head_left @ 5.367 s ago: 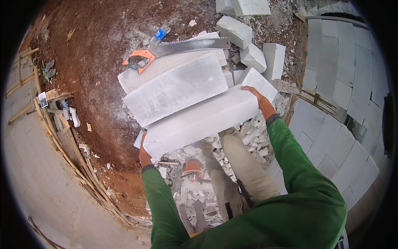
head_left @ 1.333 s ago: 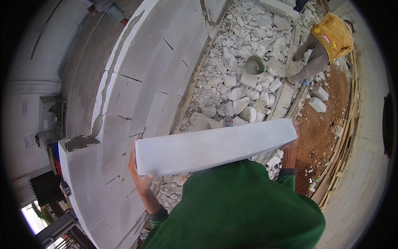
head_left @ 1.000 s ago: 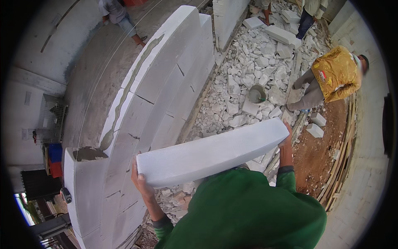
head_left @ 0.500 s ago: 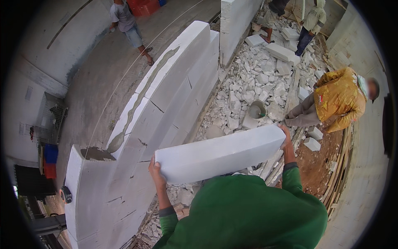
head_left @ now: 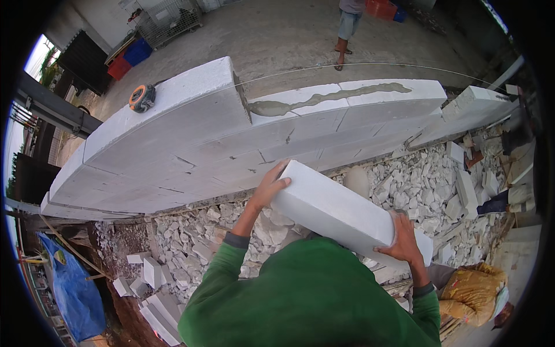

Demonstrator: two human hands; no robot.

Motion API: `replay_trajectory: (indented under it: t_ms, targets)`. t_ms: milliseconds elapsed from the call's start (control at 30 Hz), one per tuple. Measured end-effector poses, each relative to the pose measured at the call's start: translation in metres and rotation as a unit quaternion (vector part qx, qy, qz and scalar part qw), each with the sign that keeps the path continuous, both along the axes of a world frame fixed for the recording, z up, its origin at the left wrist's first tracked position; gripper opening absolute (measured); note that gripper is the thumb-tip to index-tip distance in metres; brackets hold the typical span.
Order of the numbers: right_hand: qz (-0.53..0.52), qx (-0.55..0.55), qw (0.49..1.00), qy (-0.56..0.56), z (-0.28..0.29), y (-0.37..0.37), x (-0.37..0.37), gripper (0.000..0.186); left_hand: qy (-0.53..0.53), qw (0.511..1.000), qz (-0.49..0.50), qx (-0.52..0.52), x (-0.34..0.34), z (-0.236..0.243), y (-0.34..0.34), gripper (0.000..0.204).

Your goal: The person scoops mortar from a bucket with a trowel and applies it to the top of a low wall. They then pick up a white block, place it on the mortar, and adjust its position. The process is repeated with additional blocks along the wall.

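White block [head_left: 341, 211], held endwise, slants from upper left seemingly toward lower right.

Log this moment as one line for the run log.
left hand: grips block end | right hand: grips other end | white block: carried before wall

A tape measure [head_left: 142, 98] lies on the white block wall [head_left: 191, 139], apparently beside grey mortar [head_left: 329, 97].

White block [head_left: 341, 211] now carried fr. ground pile to wall [head_left: 231, 139].
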State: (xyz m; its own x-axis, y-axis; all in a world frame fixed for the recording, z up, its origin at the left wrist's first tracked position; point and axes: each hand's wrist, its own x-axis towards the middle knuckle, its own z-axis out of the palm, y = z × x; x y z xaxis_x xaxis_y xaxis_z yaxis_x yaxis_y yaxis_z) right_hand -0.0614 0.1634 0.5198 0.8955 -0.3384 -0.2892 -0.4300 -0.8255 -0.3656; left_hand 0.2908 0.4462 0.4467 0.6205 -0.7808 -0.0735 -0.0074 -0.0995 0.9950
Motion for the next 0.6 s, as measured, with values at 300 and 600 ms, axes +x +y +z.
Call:
replay_trajectory:
  t_ms: [300, 600]
  targets:
    - [0.081, 0.095, 0.991, -0.058, -0.029, -0.039, 0.013, 0.121, -0.545, 0.750, -0.301, 0.221, -0.074, 0.062, -0.051, 0.132]
    - [0.234, -0.107, 0.966, -0.022, 0.051, -0.053, 0.064, 0.115, -0.482, 0.811, -0.275, 0.185, -0.044, 0.079, -0.041, 0.114]
